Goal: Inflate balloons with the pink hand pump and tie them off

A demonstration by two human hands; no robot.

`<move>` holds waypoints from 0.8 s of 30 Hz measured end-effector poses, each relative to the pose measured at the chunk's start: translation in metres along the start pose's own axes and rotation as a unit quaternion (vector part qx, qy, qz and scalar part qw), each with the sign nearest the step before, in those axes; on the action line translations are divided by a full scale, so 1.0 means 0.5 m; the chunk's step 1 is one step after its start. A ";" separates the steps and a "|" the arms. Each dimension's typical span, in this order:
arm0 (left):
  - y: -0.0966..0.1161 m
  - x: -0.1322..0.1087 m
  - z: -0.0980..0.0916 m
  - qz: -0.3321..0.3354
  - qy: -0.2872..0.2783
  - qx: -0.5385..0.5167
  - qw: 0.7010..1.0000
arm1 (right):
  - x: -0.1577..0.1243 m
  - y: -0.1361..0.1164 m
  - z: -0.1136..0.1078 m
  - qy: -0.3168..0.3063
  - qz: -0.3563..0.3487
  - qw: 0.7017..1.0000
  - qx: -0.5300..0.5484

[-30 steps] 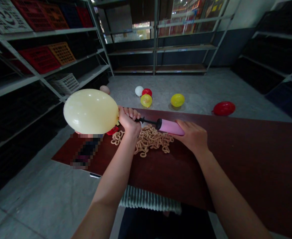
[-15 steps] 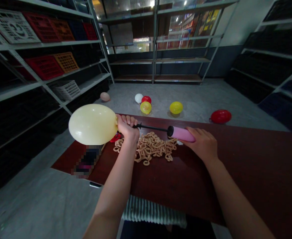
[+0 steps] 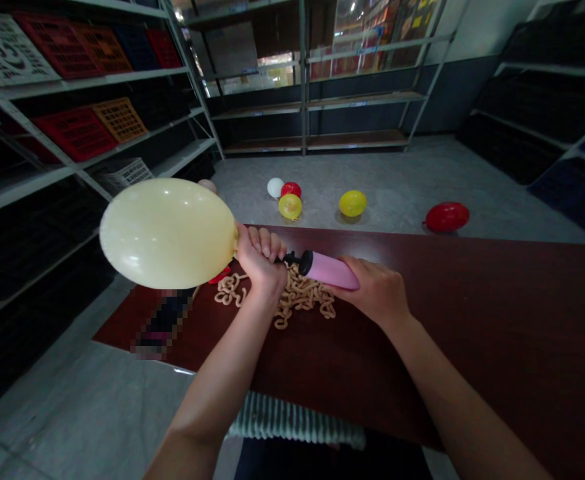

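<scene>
Grip: left hand pinches cream balloon at neck, right hand clasps pink hand pump; overinflation could burst it.

Left hand gripping pale balloon neck at pump nozzle, right hand around pink barrel, above table.

Floor: grey concrete, with red, yellow and white balloons lying on it.
Racks: metal shelving lines the left, far and right sides.
Crates: red, orange and white ones on the left rack.
Table: dark red-brown top.
Windows: bright panes behind the far rack.
Wall: pale above a dark band.
</scene>
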State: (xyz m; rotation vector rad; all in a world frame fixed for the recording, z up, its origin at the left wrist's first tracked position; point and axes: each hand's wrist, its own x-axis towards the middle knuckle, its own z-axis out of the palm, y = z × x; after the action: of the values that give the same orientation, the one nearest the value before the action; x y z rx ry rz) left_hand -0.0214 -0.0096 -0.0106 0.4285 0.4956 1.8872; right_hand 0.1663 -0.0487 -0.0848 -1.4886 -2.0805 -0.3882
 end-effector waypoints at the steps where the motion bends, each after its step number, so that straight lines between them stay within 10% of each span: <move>1: -0.007 -0.008 0.002 -0.006 -0.005 0.006 1.000 | 0.000 -0.006 -0.001 -0.004 0.001 1.000 0.009; 24: 0.017 0.063 -0.042 0.003 0.044 -0.015 0.999 | 0.005 0.048 0.014 0.007 -0.010 0.998 -0.060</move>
State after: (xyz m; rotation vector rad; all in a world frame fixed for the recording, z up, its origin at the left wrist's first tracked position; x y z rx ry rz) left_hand -0.0501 0.0142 -0.0220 0.3280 0.5251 1.9228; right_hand 0.1864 -0.0346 -0.0909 -1.5289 -2.0946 -0.5385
